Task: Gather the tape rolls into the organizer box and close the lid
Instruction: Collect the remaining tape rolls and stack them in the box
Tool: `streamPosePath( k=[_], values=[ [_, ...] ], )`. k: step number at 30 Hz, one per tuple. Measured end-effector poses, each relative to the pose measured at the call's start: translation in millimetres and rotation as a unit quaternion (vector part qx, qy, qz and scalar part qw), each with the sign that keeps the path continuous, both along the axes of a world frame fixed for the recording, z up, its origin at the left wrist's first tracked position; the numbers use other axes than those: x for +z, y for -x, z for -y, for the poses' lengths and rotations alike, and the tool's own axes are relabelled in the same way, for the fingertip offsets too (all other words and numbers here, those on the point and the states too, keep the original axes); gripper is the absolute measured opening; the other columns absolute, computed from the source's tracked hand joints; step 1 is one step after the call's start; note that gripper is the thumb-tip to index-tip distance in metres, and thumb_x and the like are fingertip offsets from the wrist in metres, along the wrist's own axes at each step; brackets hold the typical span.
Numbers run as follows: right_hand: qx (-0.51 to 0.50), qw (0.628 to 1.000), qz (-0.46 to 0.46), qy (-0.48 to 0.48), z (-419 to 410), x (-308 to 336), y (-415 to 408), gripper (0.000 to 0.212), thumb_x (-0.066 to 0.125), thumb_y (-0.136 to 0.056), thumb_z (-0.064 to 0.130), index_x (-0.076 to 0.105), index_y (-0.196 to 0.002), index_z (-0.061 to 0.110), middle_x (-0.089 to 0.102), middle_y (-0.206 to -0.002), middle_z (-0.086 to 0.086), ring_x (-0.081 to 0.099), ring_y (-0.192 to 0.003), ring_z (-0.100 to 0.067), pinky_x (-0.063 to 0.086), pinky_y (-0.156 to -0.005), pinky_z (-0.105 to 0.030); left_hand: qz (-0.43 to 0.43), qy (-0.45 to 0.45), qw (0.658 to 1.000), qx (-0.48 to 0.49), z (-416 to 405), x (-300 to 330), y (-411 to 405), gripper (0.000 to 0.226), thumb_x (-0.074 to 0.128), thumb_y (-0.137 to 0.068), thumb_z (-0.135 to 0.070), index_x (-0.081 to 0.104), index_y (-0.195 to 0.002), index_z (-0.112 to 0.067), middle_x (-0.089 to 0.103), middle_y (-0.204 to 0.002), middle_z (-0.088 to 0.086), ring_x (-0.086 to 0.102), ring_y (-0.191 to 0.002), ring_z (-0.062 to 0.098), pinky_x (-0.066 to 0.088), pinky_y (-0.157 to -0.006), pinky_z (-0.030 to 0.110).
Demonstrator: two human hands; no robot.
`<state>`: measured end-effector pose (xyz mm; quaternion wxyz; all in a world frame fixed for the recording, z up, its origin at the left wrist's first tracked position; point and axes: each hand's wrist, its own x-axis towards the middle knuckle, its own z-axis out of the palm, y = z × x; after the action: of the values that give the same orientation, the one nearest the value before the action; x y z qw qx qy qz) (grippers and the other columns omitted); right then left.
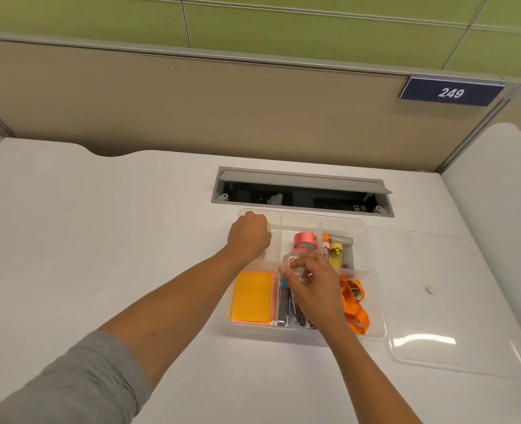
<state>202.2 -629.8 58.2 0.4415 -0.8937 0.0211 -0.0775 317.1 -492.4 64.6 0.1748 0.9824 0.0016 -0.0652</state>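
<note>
A grey sleeve covers the left upper arm at the lower left, and the bare forearm runs up and right across the white surface. The left hand is curled into a fist over the far-left compartment of the clear organizer box; its grip is pressed together, knuckles up, and a pale rounded edge shows just beyond the fingers, though what it encloses cannot be told.

Below that hand, in the near-left compartment, lies a stack of yellow-orange sticky notes. Just right of the stack, the next narrow compartment holds metal stationery, partly hidden by the right wrist.

The right hand reaches in from the lower right, and its grip pinches a clear tape roll between thumb and fingertips, holding it over the middle of the box, just in front of a pink tape roll that stands on edge in the far-middle compartment. A smaller pink roll shows partly behind the clear one.

Right of the pink roll, a small clear case holds a yellow tube and other small items too crowded to name. An orange lanyard lies coiled in the near-right compartment.

The clear lid lies flat on the surface, touching the box's right side, so the box is open. Behind the box, a grey cable hatch is set into the surface, and a dark plate reading 249 sits on the partition at upper right.
</note>
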Motion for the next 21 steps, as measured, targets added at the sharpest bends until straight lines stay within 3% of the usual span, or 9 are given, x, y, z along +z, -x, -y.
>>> streamPosePath(
  k=[9, 14, 17, 21],
  values=[
    [-0.022, 1.0, -0.014, 0.012, 4.6, -13.4, -0.8, 0.027, 0.065, -0.083, 0.047, 0.069, -0.093, 0.023, 0.058, -0.112, 0.009, 0.054, -0.097, -0.004, 0.055, -0.077, -0.028, -0.021, -0.002, 1.0, 0.0, 9.0, -10.2, -3.5, 0.023, 0.06, -0.091, -0.026, 0.064, -0.108, -0.012, 0.067, -0.109, 0.008, 0.064, -0.092, 0.026, 0.05, -0.081, 0.027],
    [-0.022, 1.0, -0.008, 0.003, 2.2, -13.6, -3.6, 0.02, 0.068, -0.083, 0.041, 0.069, -0.093, 0.024, 0.057, -0.121, 0.006, 0.051, -0.104, -0.004, 0.054, -0.081, -0.029, -0.012, -0.004, 1.0, -0.002, 9.8, -10.9, -1.7, 0.03, 0.059, -0.091, -0.026, 0.059, -0.117, -0.01, 0.057, -0.126, 0.011, 0.06, -0.105, 0.03, 0.05, -0.089, 0.031],
    [-0.02, 1.0, -0.006, 0.012, 0.3, -11.4, -9.8, 0.018, 0.066, -0.086, 0.038, 0.067, -0.096, 0.023, 0.052, -0.128, 0.005, 0.045, -0.108, -0.003, 0.052, -0.085, -0.03, 0.011, 0.015, 1.0, 0.014, 5.3, -5.8, 1.9, 0.032, 0.06, -0.091, -0.024, 0.059, -0.119, -0.009, 0.052, -0.134, 0.012, 0.061, -0.108, 0.031, 0.05, -0.091, 0.032],
    [-0.003, 1.0, -0.004, 0.021, -1.9, -9.6, -20.5, 0.014, 0.064, -0.088, 0.034, 0.066, -0.098, 0.025, 0.048, -0.126, 0.003, 0.048, -0.11, -0.009, 0.05, -0.082, -0.02, 0.083, 0.061, 0.993, 0.062, -18.5, 0.3, 6.8, 0.036, 0.059, -0.091, -0.026, 0.058, -0.123, -0.01, 0.053, -0.131, 0.008, 0.058, -0.11, 0.026, 0.05, -0.09, 0.032]
  ],
)
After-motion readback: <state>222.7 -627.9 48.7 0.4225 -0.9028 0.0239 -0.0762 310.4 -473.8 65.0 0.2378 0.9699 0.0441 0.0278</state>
